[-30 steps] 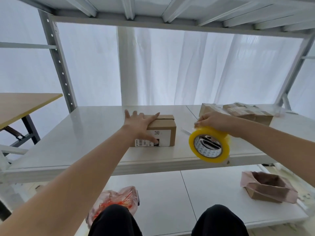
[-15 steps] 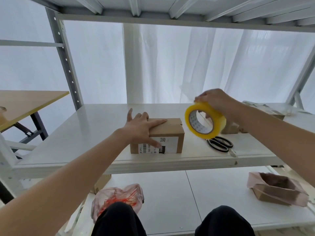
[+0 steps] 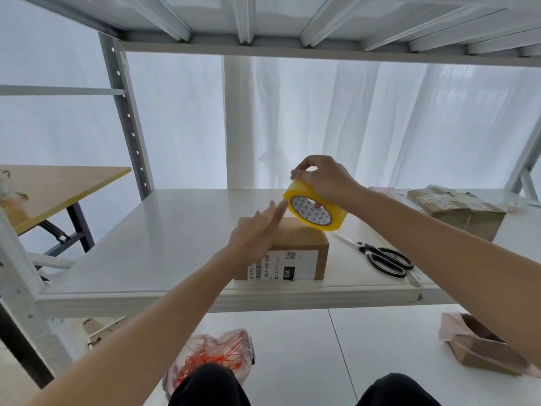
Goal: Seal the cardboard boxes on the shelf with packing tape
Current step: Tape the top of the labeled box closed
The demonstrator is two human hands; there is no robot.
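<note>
While right fingers [image 3: 306, 169] grip the tape roll [image 3: 311, 213] over the white shelf [image 3: 175, 230], left fingers [image 3: 270, 215] extend straight.

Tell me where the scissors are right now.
In the head view the scissors lie on the white shelf, just right of the labelled cardboard box, near the front edge.
</note>
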